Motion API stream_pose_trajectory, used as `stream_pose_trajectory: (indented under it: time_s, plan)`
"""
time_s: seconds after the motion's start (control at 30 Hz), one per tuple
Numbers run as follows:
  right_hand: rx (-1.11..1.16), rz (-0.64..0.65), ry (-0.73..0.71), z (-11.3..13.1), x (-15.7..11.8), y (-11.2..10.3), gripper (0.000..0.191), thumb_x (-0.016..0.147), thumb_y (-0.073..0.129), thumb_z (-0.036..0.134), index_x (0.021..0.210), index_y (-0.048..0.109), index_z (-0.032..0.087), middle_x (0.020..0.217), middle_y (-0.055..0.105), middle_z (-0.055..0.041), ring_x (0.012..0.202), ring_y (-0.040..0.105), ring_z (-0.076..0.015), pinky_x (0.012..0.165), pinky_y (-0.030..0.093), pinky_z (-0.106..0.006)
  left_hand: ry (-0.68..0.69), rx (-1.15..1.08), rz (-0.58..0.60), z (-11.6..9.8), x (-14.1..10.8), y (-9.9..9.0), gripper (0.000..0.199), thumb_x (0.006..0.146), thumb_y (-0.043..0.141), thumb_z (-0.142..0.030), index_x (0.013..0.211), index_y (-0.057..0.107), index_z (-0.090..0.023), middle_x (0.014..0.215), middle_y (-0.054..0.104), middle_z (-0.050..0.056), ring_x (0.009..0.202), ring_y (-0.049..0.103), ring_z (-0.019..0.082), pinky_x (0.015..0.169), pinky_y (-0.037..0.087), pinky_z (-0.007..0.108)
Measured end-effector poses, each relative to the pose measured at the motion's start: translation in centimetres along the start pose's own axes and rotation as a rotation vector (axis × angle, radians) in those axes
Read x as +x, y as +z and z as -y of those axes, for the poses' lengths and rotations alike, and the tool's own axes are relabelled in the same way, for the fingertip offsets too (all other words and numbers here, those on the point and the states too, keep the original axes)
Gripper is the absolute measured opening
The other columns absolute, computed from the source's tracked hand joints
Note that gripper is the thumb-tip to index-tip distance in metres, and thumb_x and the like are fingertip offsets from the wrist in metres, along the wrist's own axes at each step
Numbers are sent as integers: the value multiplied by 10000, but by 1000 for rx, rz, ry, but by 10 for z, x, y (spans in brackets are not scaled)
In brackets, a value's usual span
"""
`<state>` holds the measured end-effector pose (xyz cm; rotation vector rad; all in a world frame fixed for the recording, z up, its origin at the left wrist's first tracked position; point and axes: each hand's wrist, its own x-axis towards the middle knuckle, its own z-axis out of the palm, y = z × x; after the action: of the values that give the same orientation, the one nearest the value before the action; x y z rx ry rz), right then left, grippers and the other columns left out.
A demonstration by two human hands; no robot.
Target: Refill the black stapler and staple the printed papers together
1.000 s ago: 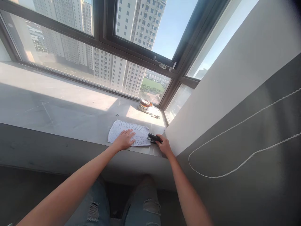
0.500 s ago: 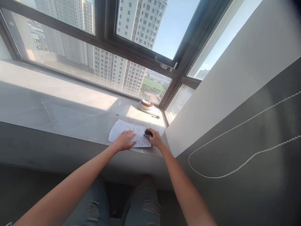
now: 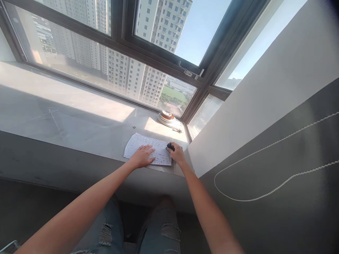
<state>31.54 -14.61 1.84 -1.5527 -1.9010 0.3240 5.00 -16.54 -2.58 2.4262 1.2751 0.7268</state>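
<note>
White sheets of paper [image 3: 137,141] covered in dark writing lie on the window sill near its front edge. My left hand [image 3: 142,156] rests flat on the paper's lower middle, fingers spread. At the right edge of the paper, my right hand [image 3: 178,154] is closed around a small black stapler [image 3: 170,146] with a silvery metal part. The stapler is tilted, and its far end points up and left over the paper. Part of it is hidden in my fingers, and I cannot tell whether it touches the sheets.
A stack of round plate-like items [image 3: 167,119] stands in the sill's far right corner, with a small dark tangled item [image 3: 177,130] beside it. Two tiny dark bits [image 3: 134,127] lie behind the paper. A beaded cord [image 3: 247,200] hangs at the right wall [image 3: 278,141]. Windows rise behind.
My right hand has turned the stapler so that it tilts more upward, and has shifted slightly toward the paper's right edge. My left hand stays flat on the paper. The view has moved slightly.
</note>
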Motion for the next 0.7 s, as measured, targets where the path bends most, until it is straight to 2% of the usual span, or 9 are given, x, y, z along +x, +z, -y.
stream_pose_trajectory:
  time_s: [0.17,0.4,0.6,0.7]
  plan:
    - [-37,-51,68,-15,7,-4,369,890,607,255,1249,689,269,1248,719,-97,1177,647,-325,988,535,-485,10,6,-7,1,-1,1,567,950,556,-528,1431,618,-234,1616,481,136,1526,387,363,1278,233,550]
    - [-10,1,94,-21,12,-13,338,897,611,276,1224,697,271,1143,740,-95,1082,668,-310,872,555,-420,11,-17,-1,1,-1,0,578,951,557,-545,1432,620,-233,1611,487,137,1520,394,374,1275,240,563]
    - [-27,-9,87,-21,14,-17,327,900,632,287,1220,696,271,1157,743,-87,1121,659,-320,940,537,-452,22,-14,-13,3,-2,3,566,954,554,-539,1427,620,-235,1608,488,133,1518,395,368,1277,237,556]
    - [-73,5,101,-21,14,-17,329,913,614,278,1235,686,279,1150,741,-89,1123,654,-328,920,534,-447,20,-18,-25,3,-2,3,555,949,566,-533,1416,629,-241,1596,503,131,1512,404,368,1275,241,550]
